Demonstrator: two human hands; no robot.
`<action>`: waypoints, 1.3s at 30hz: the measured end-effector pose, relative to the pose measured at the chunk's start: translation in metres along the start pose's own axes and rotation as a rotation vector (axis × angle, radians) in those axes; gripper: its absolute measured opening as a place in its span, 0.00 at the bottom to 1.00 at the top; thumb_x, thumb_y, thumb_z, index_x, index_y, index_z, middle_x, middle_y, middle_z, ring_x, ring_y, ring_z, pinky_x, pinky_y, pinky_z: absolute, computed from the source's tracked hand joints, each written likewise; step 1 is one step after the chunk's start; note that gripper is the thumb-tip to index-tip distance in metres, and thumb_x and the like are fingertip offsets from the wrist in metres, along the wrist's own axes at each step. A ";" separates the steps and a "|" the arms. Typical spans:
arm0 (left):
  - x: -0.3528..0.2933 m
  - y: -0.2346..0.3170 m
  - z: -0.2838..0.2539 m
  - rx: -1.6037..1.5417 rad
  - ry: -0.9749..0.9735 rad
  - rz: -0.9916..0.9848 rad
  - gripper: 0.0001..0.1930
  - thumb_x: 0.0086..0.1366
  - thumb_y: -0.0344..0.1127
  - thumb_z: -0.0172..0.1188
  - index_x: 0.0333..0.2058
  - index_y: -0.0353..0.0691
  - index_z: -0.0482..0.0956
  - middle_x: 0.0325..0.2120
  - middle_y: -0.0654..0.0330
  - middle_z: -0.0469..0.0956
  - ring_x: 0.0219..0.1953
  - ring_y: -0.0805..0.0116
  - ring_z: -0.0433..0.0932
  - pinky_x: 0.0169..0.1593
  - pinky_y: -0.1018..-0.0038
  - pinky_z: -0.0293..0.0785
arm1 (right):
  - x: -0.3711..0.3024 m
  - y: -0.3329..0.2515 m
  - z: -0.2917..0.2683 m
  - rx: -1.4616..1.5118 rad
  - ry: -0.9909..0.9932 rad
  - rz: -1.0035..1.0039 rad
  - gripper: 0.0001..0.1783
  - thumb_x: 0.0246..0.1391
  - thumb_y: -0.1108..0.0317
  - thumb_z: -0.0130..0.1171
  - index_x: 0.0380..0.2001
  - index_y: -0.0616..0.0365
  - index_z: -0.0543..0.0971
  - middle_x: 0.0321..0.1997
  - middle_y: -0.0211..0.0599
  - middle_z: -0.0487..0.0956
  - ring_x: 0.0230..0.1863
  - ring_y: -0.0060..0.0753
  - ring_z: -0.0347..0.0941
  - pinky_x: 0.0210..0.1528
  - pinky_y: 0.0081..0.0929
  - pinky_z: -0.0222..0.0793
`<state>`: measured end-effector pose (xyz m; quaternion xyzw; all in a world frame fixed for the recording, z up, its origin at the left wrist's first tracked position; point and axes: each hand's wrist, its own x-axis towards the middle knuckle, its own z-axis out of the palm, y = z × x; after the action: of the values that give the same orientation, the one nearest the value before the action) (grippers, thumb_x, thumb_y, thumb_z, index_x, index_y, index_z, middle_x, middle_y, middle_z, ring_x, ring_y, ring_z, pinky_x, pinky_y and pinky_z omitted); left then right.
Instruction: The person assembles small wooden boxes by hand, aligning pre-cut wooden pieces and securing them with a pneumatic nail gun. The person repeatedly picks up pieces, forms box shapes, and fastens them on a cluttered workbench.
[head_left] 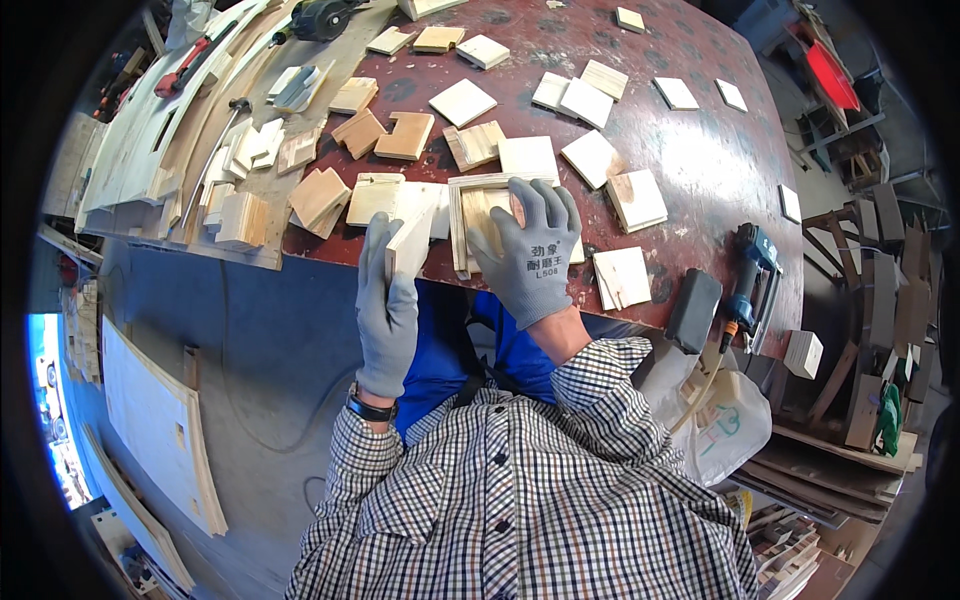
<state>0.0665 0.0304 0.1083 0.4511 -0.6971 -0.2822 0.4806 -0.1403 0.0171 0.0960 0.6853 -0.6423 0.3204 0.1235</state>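
Note:
Both my hands wear grey work gloves. My left hand [385, 305] is closed on a thin square wooden board [408, 245], tilted up on edge above the table's front edge. To its right, my right hand [530, 250] is closed over the side of a small shallow wooden frame [458, 225] lying on the table, thumb toward its inside. The fingers hide much of the frame's right side. Just behind the frame lies a pale square board [528, 156]. A notched wooden block [405, 136] sits farther back to the left.
Several square boards, such as this one [676, 93], are scattered over the dark red table [700, 150]. A blue nail gun [750, 280] with a hose and a black case [693, 310] lie at the right edge. Long planks, a hammer [238, 104] and a power tool [320, 18] are at left.

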 end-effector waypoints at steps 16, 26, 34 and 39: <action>-0.002 -0.007 -0.001 0.038 0.005 0.003 0.31 0.85 0.49 0.43 0.75 0.32 0.59 0.74 0.46 0.64 0.75 0.53 0.64 0.75 0.63 0.61 | -0.013 -0.004 -0.016 0.000 -0.100 -0.007 0.08 0.52 0.63 0.67 0.37 0.47 0.85 0.66 0.40 0.74 0.72 0.51 0.62 0.77 0.59 0.48; -0.005 -0.011 -0.002 0.038 0.015 0.000 0.28 0.84 0.44 0.45 0.74 0.32 0.62 0.74 0.45 0.64 0.76 0.51 0.63 0.75 0.62 0.62 | -0.013 -0.002 -0.013 0.030 -0.108 -0.081 0.14 0.45 0.63 0.70 0.38 0.51 0.83 0.65 0.43 0.71 0.72 0.51 0.60 0.77 0.61 0.49; -0.004 -0.007 -0.003 -0.003 0.022 -0.020 0.25 0.83 0.41 0.47 0.72 0.34 0.67 0.73 0.43 0.64 0.76 0.46 0.63 0.75 0.59 0.62 | -0.012 0.001 -0.014 0.054 -0.059 -0.077 0.17 0.48 0.66 0.68 0.44 0.50 0.82 0.65 0.42 0.72 0.71 0.52 0.62 0.76 0.60 0.49; -0.002 -0.006 -0.004 0.103 -0.014 0.038 0.29 0.85 0.47 0.43 0.73 0.33 0.62 0.73 0.45 0.65 0.75 0.49 0.64 0.74 0.61 0.63 | -0.016 0.018 -0.019 0.100 0.018 0.113 0.23 0.52 0.68 0.66 0.53 0.45 0.82 0.64 0.42 0.74 0.69 0.51 0.65 0.72 0.55 0.55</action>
<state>0.0729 0.0295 0.1046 0.4599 -0.7226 -0.2398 0.4570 -0.1625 0.0379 0.0966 0.6501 -0.6622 0.3647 0.0766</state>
